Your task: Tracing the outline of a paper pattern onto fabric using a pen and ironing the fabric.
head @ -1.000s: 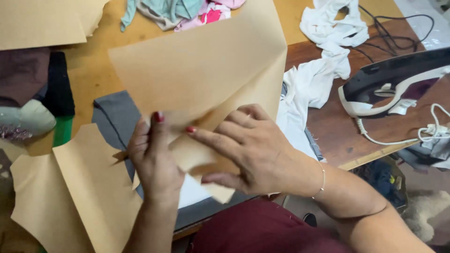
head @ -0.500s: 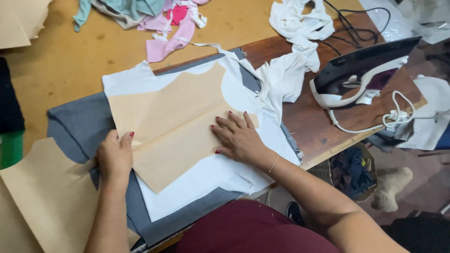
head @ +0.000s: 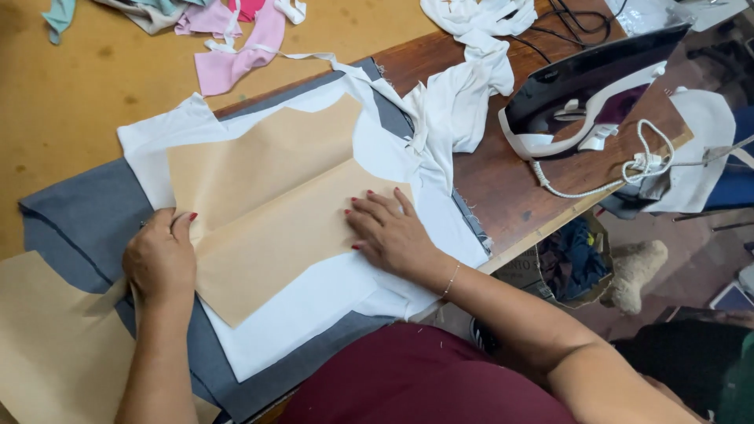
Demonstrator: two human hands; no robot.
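Wooden worktop [head: 510, 188] — both hands, left hand [head: 161, 259] and right hand [head: 390, 232], press flat fingers on the tan paper pattern [head: 275, 212] — its long side slants toward the iron [head: 589, 98].

1. A brown cardboard box [head: 525, 271] is sitting on the floor under the edge of the wooden table [head: 503, 188], below and to the right of the person's right hand [head: 393, 234]. Its top is standing open, dark blue and black cloth [head: 577, 257] is filling it, and its near side is showing faint dark print.
2. A flat pale slab [head: 734, 297] is lying at the far right; whether it is a screen cannot be told.
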